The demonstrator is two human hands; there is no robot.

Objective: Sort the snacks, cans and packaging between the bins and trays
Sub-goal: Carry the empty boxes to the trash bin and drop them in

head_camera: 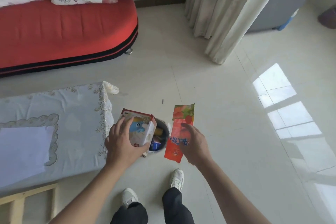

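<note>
While left grip [121,143] clasps box [143,129] above bin [165,133], right grip [194,145] holds packet [175,132] beside.

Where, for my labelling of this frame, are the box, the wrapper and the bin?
box [143,123]: head view, printed front face.
wrapper [182,112]: head view, upper green end.
bin [164,132]: head view, dark inner wall between box and wrapper.

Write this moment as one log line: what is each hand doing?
left hand: grips box over bin | right hand: holds wrapper beside bin | bin: packaging already inside
</note>
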